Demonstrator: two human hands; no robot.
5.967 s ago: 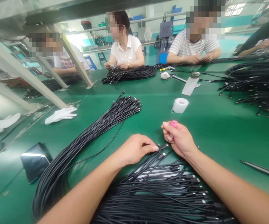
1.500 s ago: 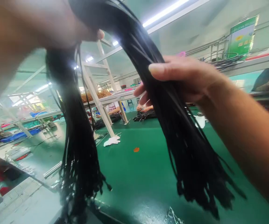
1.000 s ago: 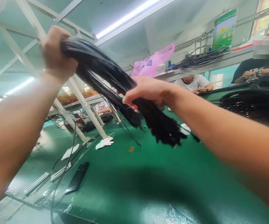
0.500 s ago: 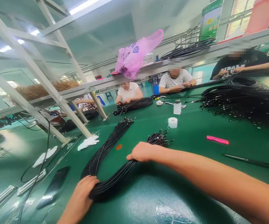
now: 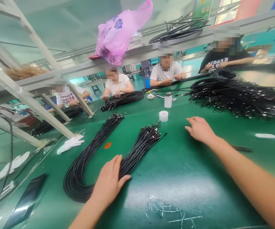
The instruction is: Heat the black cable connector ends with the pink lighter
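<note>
A bundle of black cables [image 5: 79, 167] lies in a U on the green table, both ends pointing away from me. My left hand [image 5: 107, 179] is over the right leg of the U, fingers on one side and thumb on the other. Beyond it, the right leg's ends, with small metal tips [image 5: 150, 133], fan out. To the right, my right hand [image 5: 199, 129] is above the table with its fingers apart, holding nothing. The white tape roll [image 5: 163, 116] is between the right leg's tips and the bottle.
A white bottle [image 5: 168, 100] stands behind the roll. A large cable pile [image 5: 235, 95] covers the back right. White gloves [image 5: 70, 143] and a dark flat object [image 5: 27, 200] lie left. Several people sit across the table. A pink bag [image 5: 118, 35] rests on the overhead rail.
My right hand has let go of the bundle and moved right. My left hand has shifted from the bend to the right leg. The view has turned, and a white oval object now shows at right.
</note>
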